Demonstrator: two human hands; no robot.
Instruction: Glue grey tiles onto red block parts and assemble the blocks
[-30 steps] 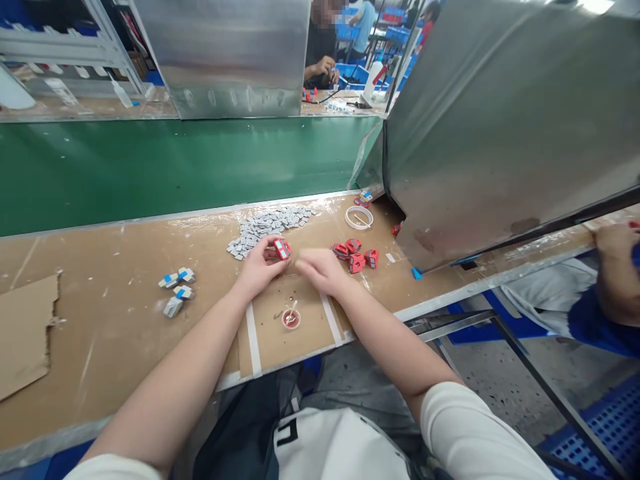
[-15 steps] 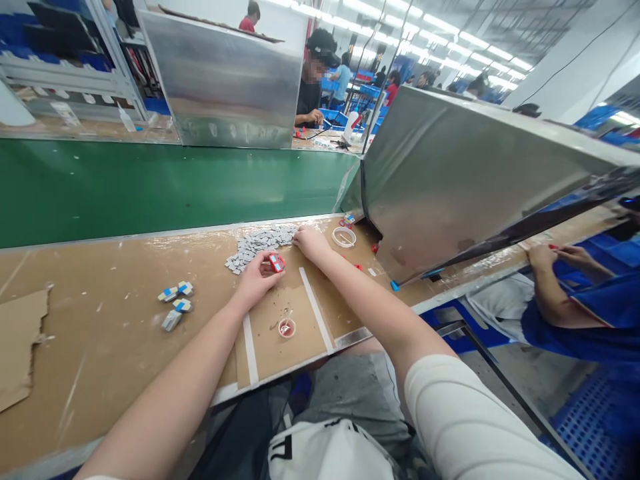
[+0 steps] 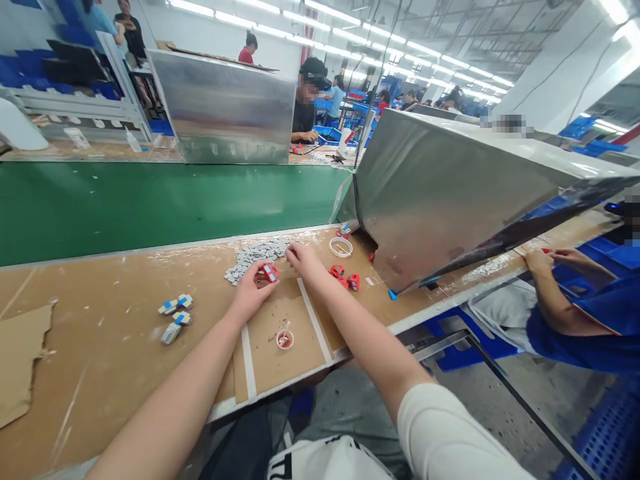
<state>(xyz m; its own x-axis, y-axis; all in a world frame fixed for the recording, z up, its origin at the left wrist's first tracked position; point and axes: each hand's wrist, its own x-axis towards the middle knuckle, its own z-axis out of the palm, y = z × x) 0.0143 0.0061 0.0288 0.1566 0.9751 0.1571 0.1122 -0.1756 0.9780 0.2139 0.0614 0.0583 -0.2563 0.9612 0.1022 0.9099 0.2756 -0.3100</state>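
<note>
My left hand (image 3: 249, 288) is closed around a small red plastic part (image 3: 271, 273) with pale blue-white patches on its face. Just to the right, my right hand (image 3: 303, 259) hovers with fingers bent together over the edge of a heap of small flat grey pieces (image 3: 260, 251). Whatever its fingertips hold, if anything, is too small to make out. Below both hands, a little clear cup (image 3: 285, 339) with reddish contents and a thin stick stands on a cardboard sheet (image 3: 273, 373) edged with white tape. More red parts (image 3: 353, 282) lie right of my right forearm.
Several grey blocks with blue and yellow marks (image 3: 175, 310) lie on the left of the table. A white ring-shaped lid (image 3: 341, 247) sits near the tall metal panel (image 3: 440, 200) at right. Torn cardboard (image 3: 23, 360) is far left; a co-worker (image 3: 575, 293) sits at right.
My right hand has drawn slightly back from the heap's right end toward the red part. The left hand keeps its hold. The view has tilted up a little, and more red parts show.
</note>
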